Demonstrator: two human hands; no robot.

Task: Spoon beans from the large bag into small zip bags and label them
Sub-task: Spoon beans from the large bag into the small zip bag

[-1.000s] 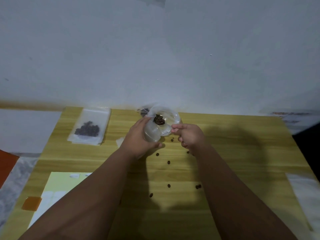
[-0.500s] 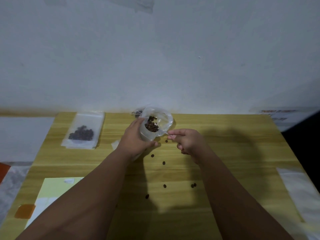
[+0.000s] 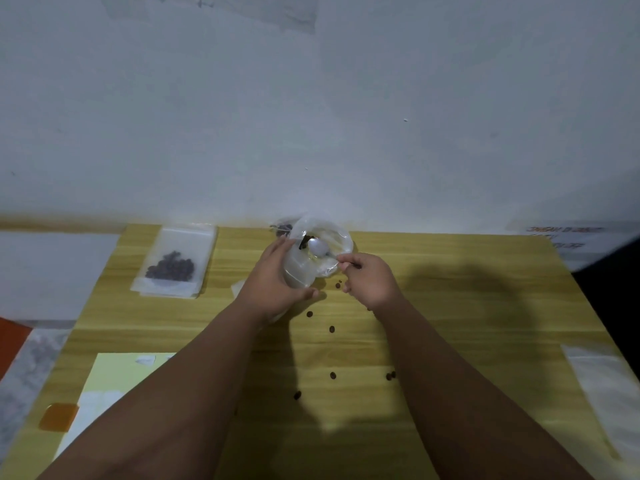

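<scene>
Item: clear plastic small zip bag (image 3: 320, 252), mouth held open by left hand (image 3: 277, 289), fingers wrapped round it. Right hand (image 3: 370, 280) pinches metal spoon (image 3: 318, 247); its bowl, heaped half a second ago, now empty inside the bag. Load delivered.

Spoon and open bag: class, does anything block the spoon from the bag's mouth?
Nothing visible does. The spoon, held by the right hand, already sits in the open mouth of the bag, which the left hand holds.
</scene>
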